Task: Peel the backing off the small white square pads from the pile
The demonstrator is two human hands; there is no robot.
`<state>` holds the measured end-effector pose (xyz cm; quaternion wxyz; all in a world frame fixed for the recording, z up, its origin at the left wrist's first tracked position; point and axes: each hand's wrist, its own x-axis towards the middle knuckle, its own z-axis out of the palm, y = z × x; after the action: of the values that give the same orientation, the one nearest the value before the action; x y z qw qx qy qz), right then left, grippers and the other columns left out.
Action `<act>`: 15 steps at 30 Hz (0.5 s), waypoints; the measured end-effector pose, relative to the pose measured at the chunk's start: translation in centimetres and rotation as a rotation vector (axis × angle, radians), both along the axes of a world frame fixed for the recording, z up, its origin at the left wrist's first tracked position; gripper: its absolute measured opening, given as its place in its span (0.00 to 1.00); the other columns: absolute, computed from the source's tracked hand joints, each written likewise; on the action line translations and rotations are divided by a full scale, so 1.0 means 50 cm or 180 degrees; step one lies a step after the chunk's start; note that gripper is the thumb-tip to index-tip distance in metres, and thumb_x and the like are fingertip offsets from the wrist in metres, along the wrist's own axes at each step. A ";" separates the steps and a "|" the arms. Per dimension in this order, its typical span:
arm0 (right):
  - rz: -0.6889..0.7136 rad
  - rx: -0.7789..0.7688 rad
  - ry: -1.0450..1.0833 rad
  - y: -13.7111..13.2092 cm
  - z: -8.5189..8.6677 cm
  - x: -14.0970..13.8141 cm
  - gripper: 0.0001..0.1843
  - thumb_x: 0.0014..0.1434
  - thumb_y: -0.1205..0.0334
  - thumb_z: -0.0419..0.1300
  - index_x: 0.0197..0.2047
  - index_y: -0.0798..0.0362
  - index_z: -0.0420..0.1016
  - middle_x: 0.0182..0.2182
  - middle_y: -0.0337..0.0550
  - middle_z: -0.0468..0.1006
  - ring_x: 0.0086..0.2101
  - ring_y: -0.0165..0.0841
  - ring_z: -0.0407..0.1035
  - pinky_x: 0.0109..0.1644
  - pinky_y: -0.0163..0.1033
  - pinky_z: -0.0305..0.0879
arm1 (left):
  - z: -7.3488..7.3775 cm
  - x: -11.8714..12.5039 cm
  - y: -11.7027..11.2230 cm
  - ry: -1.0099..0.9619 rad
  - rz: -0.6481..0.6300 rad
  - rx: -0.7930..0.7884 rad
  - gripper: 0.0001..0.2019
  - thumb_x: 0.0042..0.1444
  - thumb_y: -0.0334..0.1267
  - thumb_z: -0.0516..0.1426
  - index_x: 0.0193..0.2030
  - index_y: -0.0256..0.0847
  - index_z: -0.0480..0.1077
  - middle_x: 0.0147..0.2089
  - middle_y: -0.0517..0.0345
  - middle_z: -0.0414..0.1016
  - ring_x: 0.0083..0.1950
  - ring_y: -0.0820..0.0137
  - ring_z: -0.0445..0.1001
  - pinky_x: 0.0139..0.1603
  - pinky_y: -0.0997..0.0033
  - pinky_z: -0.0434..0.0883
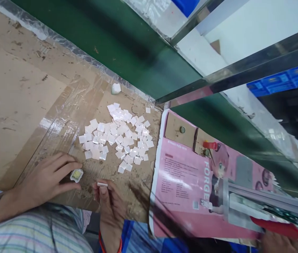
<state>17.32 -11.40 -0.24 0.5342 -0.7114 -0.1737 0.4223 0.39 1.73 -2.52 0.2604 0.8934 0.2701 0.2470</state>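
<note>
My left hand (54,174) is low at the left, its index finger and thumb on either side of a small white block with a yellowish, grainy top (76,175); they appear to grip it. Just to the right, my right hand (110,200) pinches a thin white square piece (102,184), seen nearly edge-on, between thumb and fingers. Beyond both hands, a loose heap of flat white square pieces (122,135) is spread on the cardboard-covered table (27,95). Some of these squares overlap and a few are shiny.
A white lump (116,88) sits behind the heap by the green panel (107,45). To the right lies a pink printed sheet (180,196) with cardboard pieces (179,130) and a red item (210,145). Another person's hand (278,242) is beside a clear container (257,205).
</note>
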 end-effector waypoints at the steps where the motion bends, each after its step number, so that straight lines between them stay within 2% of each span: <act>1: -0.0085 0.0097 0.0161 0.002 -0.006 -0.005 0.09 0.60 0.45 0.69 0.38 0.37 0.87 0.33 0.39 0.83 0.26 0.34 0.73 0.29 0.39 0.72 | 0.002 0.003 0.001 0.0003 0.0019 0.0070 0.15 0.76 0.49 0.52 0.56 0.43 0.72 0.47 0.54 0.78 0.45 0.65 0.78 0.45 0.68 0.75; 5: -0.0388 0.0226 0.0799 0.009 -0.032 -0.017 0.13 0.54 0.43 0.73 0.35 0.42 0.88 0.27 0.39 0.79 0.24 0.30 0.68 0.26 0.35 0.67 | 0.022 0.021 0.009 0.0022 -0.0062 0.0174 0.09 0.76 0.35 0.51 0.56 0.44 0.71 0.44 0.59 0.79 0.42 0.70 0.79 0.45 0.71 0.73; 8: -0.0704 0.0254 0.1155 0.010 -0.038 -0.027 0.14 0.51 0.44 0.76 0.38 0.41 0.88 0.23 0.36 0.75 0.23 0.28 0.66 0.24 0.31 0.66 | 0.040 0.038 0.016 0.0048 -0.0130 0.0411 0.09 0.75 0.38 0.52 0.53 0.42 0.73 0.46 0.56 0.78 0.44 0.67 0.78 0.46 0.69 0.73; 10: -0.0963 0.0269 0.1338 0.014 -0.028 -0.034 0.17 0.47 0.46 0.79 0.40 0.40 0.88 0.24 0.33 0.75 0.23 0.26 0.67 0.24 0.30 0.67 | 0.047 0.051 0.016 0.0103 -0.0138 0.0686 0.12 0.76 0.42 0.51 0.51 0.39 0.73 0.47 0.52 0.77 0.43 0.64 0.77 0.44 0.67 0.72; 12: -0.1112 0.0211 0.1499 0.019 -0.008 -0.040 0.19 0.45 0.46 0.80 0.40 0.40 0.87 0.25 0.32 0.76 0.24 0.26 0.69 0.26 0.30 0.69 | 0.050 0.062 0.014 0.0169 -0.0142 0.0862 0.14 0.77 0.41 0.49 0.48 0.38 0.73 0.44 0.51 0.76 0.40 0.64 0.76 0.41 0.66 0.71; 15: -0.1100 0.0130 0.1760 0.024 0.020 -0.042 0.17 0.47 0.45 0.79 0.36 0.43 0.85 0.26 0.34 0.82 0.25 0.30 0.75 0.29 0.33 0.73 | 0.049 0.069 0.019 0.0158 -0.0282 0.0530 0.13 0.77 0.34 0.48 0.44 0.39 0.72 0.42 0.55 0.76 0.38 0.67 0.76 0.40 0.69 0.71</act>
<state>15.24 -10.20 0.77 0.6391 -0.5779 0.0928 0.4990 3.83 2.69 -0.07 0.1891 0.9289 0.2152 0.2347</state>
